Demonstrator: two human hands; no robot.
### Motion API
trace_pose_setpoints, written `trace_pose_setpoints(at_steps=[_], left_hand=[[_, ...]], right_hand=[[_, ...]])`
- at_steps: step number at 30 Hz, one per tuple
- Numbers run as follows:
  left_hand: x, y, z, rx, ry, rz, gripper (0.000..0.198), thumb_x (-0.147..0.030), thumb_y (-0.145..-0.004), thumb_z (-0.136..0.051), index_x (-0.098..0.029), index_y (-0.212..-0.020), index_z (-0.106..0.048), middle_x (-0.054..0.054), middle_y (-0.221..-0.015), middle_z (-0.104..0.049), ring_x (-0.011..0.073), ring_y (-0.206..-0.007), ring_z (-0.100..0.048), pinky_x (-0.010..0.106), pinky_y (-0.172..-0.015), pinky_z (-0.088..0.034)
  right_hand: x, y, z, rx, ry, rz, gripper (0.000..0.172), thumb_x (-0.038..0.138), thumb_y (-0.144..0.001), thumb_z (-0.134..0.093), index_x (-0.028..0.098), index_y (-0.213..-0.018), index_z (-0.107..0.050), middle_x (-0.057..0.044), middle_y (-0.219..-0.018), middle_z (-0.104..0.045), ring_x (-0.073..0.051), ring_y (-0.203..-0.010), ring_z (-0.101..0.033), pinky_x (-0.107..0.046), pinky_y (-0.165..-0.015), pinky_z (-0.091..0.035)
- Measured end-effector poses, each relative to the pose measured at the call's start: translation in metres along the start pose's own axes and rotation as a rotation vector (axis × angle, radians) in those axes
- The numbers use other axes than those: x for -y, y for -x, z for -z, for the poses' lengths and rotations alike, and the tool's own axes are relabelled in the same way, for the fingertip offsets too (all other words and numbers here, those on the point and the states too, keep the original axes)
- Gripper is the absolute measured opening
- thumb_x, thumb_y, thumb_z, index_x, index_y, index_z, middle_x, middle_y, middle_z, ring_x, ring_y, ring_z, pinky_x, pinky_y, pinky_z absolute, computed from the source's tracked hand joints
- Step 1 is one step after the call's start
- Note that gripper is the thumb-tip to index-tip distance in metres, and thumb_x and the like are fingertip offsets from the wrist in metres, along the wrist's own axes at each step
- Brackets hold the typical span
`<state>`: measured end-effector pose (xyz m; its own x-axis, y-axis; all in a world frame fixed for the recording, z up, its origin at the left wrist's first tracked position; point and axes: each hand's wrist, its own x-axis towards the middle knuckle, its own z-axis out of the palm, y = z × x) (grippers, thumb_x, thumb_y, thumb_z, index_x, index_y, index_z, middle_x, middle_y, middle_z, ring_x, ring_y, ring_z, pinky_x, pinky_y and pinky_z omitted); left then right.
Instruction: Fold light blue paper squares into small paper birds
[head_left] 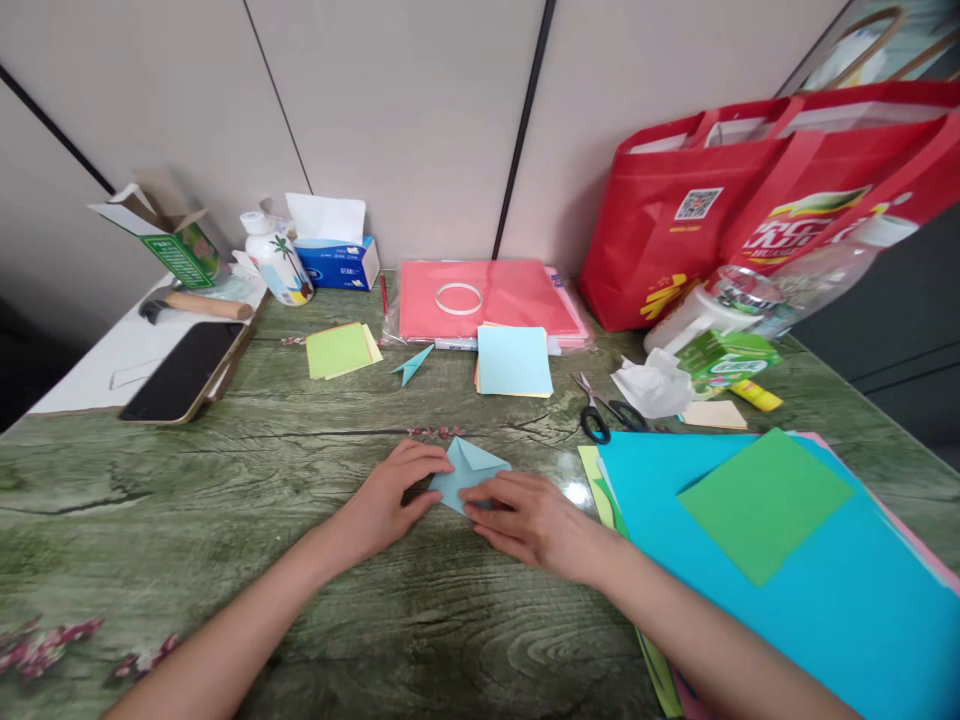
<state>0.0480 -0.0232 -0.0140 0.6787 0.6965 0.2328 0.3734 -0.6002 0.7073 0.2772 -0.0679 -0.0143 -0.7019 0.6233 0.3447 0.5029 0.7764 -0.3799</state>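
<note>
A light blue sheet of origami paper (480,460), folded with a flap at its top, lies on the table in front of me. My left hand (391,497) holds its left edge, with the thumb below and the fingers above. Across the paper's lower right part, my right hand (536,522) presses its curled fingers, covering that side. Beyond the hands, a small folded teal paper piece (412,365) rests beside a stack of light blue squares (514,360). Black-handled scissors (596,410) lie to the right of the stack.
Large blue sheets (660,500) with a green square (765,505) cover the right side. Behind stand a red bag (660,220), a tissue box (337,262) and a white bottle (274,260). At left are a phone (184,372) and a hammer (199,304); green squares (339,350) lie nearer.
</note>
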Motion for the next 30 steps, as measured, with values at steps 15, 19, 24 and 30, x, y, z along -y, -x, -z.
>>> trace_pose_setpoints(at_steps=[15,19,24,30], left_hand=[[-0.001,0.002,-0.007,-0.009,-0.053,-0.046,0.019,-0.012,-0.088,-0.050,-0.019,-0.103,-0.057,0.007,-0.109,-0.058,0.0183,-0.103,-0.049,0.036,-0.091,-0.042],[-0.002,0.001,-0.006,-0.012,-0.070,-0.064,0.021,-0.009,-0.088,-0.049,-0.020,-0.102,-0.060,0.006,-0.107,-0.057,0.0175,-0.101,-0.049,0.034,-0.090,-0.042],[-0.005,0.000,-0.008,-0.043,-0.110,-0.085,0.022,-0.013,-0.090,-0.047,-0.021,-0.103,-0.063,0.006,-0.104,-0.058,0.0172,-0.096,-0.050,0.033,-0.084,-0.045],[-0.002,0.000,-0.008,-0.037,-0.151,-0.155,0.027,-0.012,-0.090,-0.046,-0.024,-0.104,-0.066,0.007,-0.105,-0.057,0.0177,-0.097,-0.049,0.034,-0.084,-0.045]], right_hand=[[0.001,0.000,0.000,0.009,0.026,0.002,0.017,0.025,-0.091,-0.051,0.018,-0.098,-0.065,-0.008,-0.103,-0.067,-0.016,-0.083,-0.063,-0.030,-0.071,-0.050],[0.001,0.000,0.000,0.019,0.018,-0.008,0.017,0.024,-0.091,-0.051,0.018,-0.098,-0.065,-0.007,-0.104,-0.067,-0.017,-0.085,-0.063,-0.031,-0.072,-0.050],[0.001,0.000,0.001,0.026,0.024,-0.010,0.016,0.024,-0.091,-0.052,0.018,-0.099,-0.064,-0.008,-0.104,-0.066,-0.016,-0.085,-0.063,-0.030,-0.072,-0.049],[0.000,0.000,-0.001,0.007,0.022,-0.008,0.017,0.024,-0.091,-0.051,0.018,-0.099,-0.065,-0.009,-0.102,-0.067,-0.017,-0.083,-0.063,-0.031,-0.071,-0.051]])
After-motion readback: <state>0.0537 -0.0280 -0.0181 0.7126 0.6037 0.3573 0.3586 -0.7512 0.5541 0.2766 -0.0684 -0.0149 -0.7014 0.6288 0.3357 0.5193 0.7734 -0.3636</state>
